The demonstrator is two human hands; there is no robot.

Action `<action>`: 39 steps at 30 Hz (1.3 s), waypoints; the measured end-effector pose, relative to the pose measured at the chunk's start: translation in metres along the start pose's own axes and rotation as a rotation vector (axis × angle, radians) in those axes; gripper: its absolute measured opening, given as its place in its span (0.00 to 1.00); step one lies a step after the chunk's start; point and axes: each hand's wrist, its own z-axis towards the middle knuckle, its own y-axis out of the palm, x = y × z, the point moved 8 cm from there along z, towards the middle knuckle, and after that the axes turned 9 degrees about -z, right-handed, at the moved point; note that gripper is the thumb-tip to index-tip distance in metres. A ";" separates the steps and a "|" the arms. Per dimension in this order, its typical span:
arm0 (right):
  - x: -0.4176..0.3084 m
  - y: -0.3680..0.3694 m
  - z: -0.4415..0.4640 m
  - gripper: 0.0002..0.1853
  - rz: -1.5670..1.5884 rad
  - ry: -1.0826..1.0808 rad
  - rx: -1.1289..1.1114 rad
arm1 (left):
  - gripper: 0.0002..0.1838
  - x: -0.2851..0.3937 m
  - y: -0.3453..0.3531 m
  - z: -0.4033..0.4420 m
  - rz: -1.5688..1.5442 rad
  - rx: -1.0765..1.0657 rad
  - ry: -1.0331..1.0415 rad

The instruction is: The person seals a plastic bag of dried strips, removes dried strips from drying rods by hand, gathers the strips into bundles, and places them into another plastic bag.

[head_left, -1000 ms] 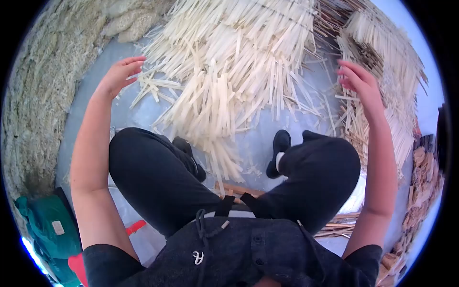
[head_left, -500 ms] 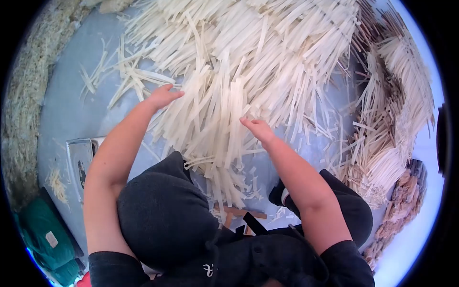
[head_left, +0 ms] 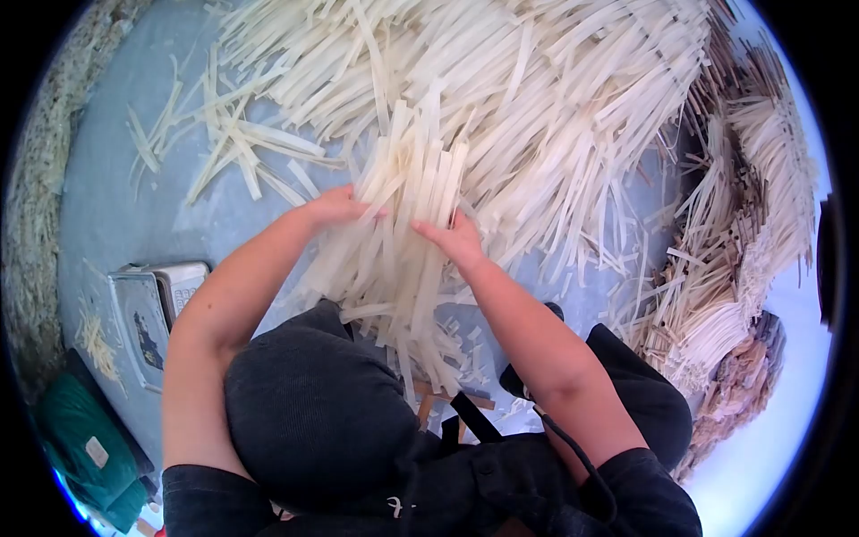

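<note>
Between my knees lies a loose bundle of pale flat strips [head_left: 403,179], its lower ends hanging toward my lap. My left hand [head_left: 344,206] wraps round the bundle's left side, its fingertips partly behind the strips. On the right side, my right hand [head_left: 452,234] grips the same bundle, thumb in front and fingers behind. Beyond the hands spreads a large heap of similar strips [head_left: 555,98], which the bundle overlaps. A few scattered strips [head_left: 237,139] lie on the grey floor to the left of the heap.
An open metal tin [head_left: 143,327] stands left of my left forearm. A green bag [head_left: 89,447] is at the lower left. Fibrous material [head_left: 36,188] lines the left edge. More strips with dark ends [head_left: 716,286] are piled at right, above brown flaky pieces [head_left: 738,385].
Both hands have come inward from wide apart and closed on the bundle from its two sides. The view has shifted, and the metal tin shows more fully.
</note>
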 end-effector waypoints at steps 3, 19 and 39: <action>-0.025 0.009 -0.013 0.44 0.350 0.056 -0.133 | 0.45 0.013 0.006 -0.019 0.000 0.097 0.052; -0.224 -0.021 -0.125 0.40 0.200 -0.709 -0.274 | 0.40 0.129 0.016 -0.241 -0.102 0.424 0.613; -0.045 0.013 -0.126 0.48 -0.238 -0.111 -0.814 | 0.37 -0.056 0.175 -0.168 0.376 -0.707 -0.147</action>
